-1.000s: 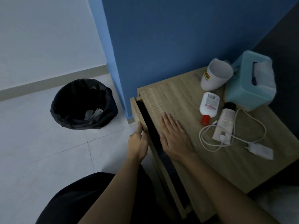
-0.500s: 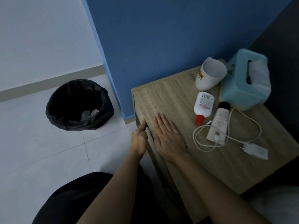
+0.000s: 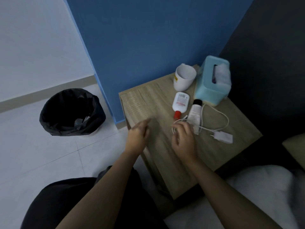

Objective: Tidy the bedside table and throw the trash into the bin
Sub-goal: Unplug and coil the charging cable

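The wooden bedside table has its drawer closed. On its top lie a white charger cable with its plug, a white bottle with a red cap and a pale tube with a black cap. A white cup and a teal tissue box stand at the back. My right hand hovers over the cable's near loop, fingers spread and curved down onto it. My left hand, blurred and loosely curled, holds nothing above the table's front left corner.
A bin lined with a black bag stands on the white tiled floor left of the table, with some trash inside. A blue wall rises behind the table. White bedding lies at the lower right.
The drawer went from open to shut. Both hands have since left the table's front edge; my right hand moved right to the cable loop and my left hand lifted.
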